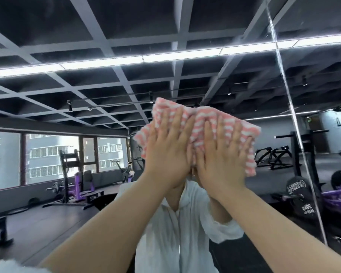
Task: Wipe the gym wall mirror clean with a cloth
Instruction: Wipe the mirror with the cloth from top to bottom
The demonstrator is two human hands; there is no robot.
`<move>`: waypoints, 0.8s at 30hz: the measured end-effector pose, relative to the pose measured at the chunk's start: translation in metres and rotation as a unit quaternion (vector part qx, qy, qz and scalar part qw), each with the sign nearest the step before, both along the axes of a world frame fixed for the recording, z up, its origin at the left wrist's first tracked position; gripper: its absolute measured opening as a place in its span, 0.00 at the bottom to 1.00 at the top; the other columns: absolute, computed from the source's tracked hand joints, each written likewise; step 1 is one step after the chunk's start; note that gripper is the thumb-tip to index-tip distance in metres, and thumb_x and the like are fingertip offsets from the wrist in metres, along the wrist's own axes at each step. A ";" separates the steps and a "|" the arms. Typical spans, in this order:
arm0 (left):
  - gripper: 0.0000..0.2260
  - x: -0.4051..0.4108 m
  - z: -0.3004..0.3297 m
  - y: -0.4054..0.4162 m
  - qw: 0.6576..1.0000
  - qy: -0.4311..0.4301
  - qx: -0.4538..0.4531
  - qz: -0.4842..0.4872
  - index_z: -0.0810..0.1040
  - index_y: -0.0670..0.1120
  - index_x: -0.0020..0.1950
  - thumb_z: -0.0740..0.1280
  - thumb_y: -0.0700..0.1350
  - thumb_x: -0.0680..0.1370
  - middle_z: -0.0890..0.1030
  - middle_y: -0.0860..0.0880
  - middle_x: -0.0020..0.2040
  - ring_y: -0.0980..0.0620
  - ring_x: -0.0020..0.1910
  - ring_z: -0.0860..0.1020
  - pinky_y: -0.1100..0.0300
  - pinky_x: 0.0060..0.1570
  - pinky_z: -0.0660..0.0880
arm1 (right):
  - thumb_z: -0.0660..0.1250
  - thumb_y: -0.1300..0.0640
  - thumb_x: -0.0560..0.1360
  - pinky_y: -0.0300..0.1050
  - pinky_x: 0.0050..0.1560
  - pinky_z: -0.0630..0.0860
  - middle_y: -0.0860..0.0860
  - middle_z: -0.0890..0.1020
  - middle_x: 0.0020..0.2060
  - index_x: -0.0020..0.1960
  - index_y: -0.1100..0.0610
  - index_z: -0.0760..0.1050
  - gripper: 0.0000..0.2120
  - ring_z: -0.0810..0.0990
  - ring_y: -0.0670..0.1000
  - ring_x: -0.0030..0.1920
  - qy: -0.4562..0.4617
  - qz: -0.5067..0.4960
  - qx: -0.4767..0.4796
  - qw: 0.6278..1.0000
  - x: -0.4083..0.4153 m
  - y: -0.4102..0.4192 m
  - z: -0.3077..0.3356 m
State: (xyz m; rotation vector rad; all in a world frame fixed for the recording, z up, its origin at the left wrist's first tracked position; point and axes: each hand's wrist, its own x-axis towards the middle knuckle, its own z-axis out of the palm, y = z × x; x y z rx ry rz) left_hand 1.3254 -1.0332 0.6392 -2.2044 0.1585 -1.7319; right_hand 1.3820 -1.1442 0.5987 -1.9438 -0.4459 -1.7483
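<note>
Mirror [185, 79] fills nearly all we see, a wall of glass straight ahead of us, and our 2 bare arms reach up to it from the lower corners. Our left hand [168, 146] and our right hand [222, 154] lie side by side, almost touching at the heels, each with its fingers straight and fanned out. Both palms push a pink-and-white striped cloth [200, 121] flat against the glass; neither hand curls round it or pinches it. The cloth sits at about the middle of the view, bunched into folds between the 2 hands, with its edges sticking out above the fingertips and hanging past our right hand on the right side.

Behind the hands, the glass reflects a person in a white shirt [177, 223], the head hidden by the hands and cloth. A pale vertical seam [295, 119] runs down the right part of the glass, with a smeared streak near its top.

Deeper in the reflection we see purple and black exercise machines [77, 180] on the left by a row of windows [49, 154], a black weight plate [297, 196] and more racks on the right, and overhead a dark gridded ceiling [126, 26] crossed by 1 long bright light strip [146, 58]
</note>
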 end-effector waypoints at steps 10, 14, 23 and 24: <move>0.26 -0.029 -0.105 0.049 0.976 -0.061 -0.208 0.034 0.45 0.46 0.77 0.46 0.52 0.81 0.49 0.40 0.77 0.40 0.76 0.47 0.41 0.72 0.48 | 0.45 0.47 0.81 0.65 0.73 0.45 0.54 0.56 0.77 0.77 0.56 0.54 0.27 0.51 0.63 0.76 -0.115 0.043 -0.243 0.962 -0.026 0.041 -0.051; 0.27 -0.020 -0.127 0.016 0.955 -0.045 -0.292 0.038 0.48 0.41 0.76 0.49 0.50 0.79 0.56 0.33 0.75 0.34 0.74 0.52 0.34 0.66 0.55 | 0.49 0.47 0.79 0.63 0.74 0.44 0.53 0.57 0.76 0.77 0.56 0.57 0.28 0.52 0.59 0.76 -0.135 0.040 -0.318 0.938 -0.016 0.011 -0.057; 0.28 0.031 -0.103 -0.078 0.997 0.011 -0.069 0.036 0.63 0.47 0.75 0.53 0.55 0.76 0.66 0.40 0.73 0.40 0.71 0.59 0.44 0.66 0.62 | 0.39 0.38 0.80 0.64 0.73 0.40 0.57 0.51 0.77 0.78 0.57 0.47 0.33 0.45 0.63 0.76 0.018 -0.036 -0.156 0.987 0.035 -0.101 -0.082; 0.27 0.035 -0.107 -0.086 0.999 0.015 -0.034 0.033 0.64 0.46 0.74 0.52 0.54 0.77 0.66 0.40 0.73 0.41 0.71 0.58 0.46 0.69 0.58 | 0.39 0.38 0.80 0.68 0.72 0.43 0.59 0.52 0.76 0.78 0.58 0.48 0.33 0.48 0.66 0.75 0.044 -0.035 -0.128 0.990 0.034 -0.106 -0.092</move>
